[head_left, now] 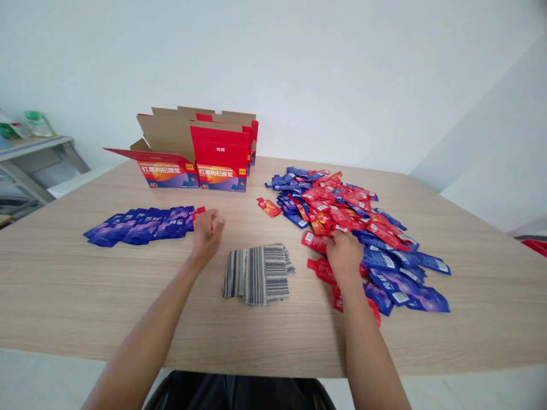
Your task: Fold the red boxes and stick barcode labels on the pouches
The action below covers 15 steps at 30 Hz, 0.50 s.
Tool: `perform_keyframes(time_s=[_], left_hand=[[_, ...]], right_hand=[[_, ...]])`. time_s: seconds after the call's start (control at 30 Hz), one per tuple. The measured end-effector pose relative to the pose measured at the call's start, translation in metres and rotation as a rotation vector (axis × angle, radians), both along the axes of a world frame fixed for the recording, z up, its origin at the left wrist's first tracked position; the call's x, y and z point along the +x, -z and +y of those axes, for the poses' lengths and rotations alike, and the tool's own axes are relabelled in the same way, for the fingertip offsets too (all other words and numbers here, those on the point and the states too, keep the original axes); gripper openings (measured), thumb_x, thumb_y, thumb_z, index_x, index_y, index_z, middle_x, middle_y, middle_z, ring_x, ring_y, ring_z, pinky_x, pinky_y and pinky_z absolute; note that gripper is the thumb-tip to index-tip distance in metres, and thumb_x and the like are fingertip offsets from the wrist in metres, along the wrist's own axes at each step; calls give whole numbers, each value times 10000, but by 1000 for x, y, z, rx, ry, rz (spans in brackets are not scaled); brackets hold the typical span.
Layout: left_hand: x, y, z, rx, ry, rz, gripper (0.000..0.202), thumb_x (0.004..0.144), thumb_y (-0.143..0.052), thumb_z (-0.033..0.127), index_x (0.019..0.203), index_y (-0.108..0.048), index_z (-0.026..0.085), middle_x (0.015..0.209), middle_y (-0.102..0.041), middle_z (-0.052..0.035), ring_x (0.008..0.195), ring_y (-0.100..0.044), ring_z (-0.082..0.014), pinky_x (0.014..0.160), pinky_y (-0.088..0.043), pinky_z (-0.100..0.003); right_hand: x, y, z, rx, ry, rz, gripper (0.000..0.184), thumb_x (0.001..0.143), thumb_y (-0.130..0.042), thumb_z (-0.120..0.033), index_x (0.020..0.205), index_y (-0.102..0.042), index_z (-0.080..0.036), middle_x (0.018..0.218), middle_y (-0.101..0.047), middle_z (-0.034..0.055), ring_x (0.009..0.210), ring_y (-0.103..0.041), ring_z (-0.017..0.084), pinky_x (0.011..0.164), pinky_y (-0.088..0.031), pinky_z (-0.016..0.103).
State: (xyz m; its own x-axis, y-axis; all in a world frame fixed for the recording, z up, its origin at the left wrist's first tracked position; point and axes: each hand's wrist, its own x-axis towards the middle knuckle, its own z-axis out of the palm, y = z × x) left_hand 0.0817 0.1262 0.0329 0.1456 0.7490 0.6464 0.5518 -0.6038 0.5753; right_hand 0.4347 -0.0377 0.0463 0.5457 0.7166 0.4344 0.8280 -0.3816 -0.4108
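My left hand [207, 234] is closed around a red sachet [199, 213] at the right end of a row of blue sachets [141, 226] laid out on the wooden table [64, 285]. My right hand [344, 254] rests with curled fingers on the near edge of a mixed heap of red and blue sachets [354, 222], pinching a red one there. A folded striped cloth [257, 273] lies between my hands. One red sachet [269, 206] lies alone left of the heap.
Open red cardboard boxes [205, 154] with raised flaps stand at the table's far side. A metal shelf [29, 165] is at the far left. A red object [536, 246] shows past the right table edge. White wall behind.
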Motion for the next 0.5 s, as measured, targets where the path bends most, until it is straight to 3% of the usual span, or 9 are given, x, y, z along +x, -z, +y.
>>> perform_keyframes(time_s=[0.1, 0.17, 0.27, 0.33, 0.43, 0.5], left_hand=[[22, 5, -23, -108, 486, 220, 307, 938, -549, 422, 1153, -646, 225, 1316, -574, -119, 1278, -484, -278, 1115, -381, -446], [25, 10, -29, -199, 618, 355, 450, 839, -688, 416, 1258, -629, 264, 1426, -516, -99, 1357, -414, -308, 1149, -345, -485], [16, 18, -22, -299, 643, 403, 433, 777, -721, 336, 1203, -676, 277, 1317, -597, -82, 1308, -467, -304, 1138, -360, -484], [6, 20, -12, -304, 587, 360, 295, 779, -688, 286, 1072, -726, 269, 1207, -642, -77, 1233, -522, -290, 1116, -383, -466], [-2, 18, -2, -306, 527, 282, 303, 775, -689, 303, 1072, -727, 255, 1159, -651, -81, 1166, -553, -283, 1080, -416, -449], [-1, 16, -3, -360, 603, 289, 366, 776, -715, 372, 1120, -718, 246, 1117, -664, -78, 1079, -595, -265, 1015, -462, -411]], right_hand=[[-43, -16, 8, 167, -268, 14, 264, 961, -462, -329, 997, -681, -185, 957, -637, 119, 936, -600, 279, 861, -492, 437], [-80, -18, 10, 219, -513, 38, 240, 979, -463, -300, 988, -684, -204, 965, -639, 97, 927, -604, 245, 848, -502, 393], [-128, -9, 7, 5, -978, -91, 170, 934, -543, -200, 1006, -693, -235, 1105, -664, 94, 1069, -597, 241, 971, -468, 411], [-148, -3, 2, -163, -1159, -149, 214, 867, -683, -285, 1072, -686, -224, 1317, -616, 122, 1254, -529, 284, 1087, -399, 465], [-158, 2, -5, -313, -1202, -65, 603, 764, -785, -546, 1222, -642, -181, 1493, -493, 177, 1389, -430, 334, 1147, -350, 500], [-159, 3, -6, -325, -1125, -7, 669, 819, -734, -569, 1335, -584, -172, 1527, -459, 186, 1416, -413, 319, 1160, -345, 490]])
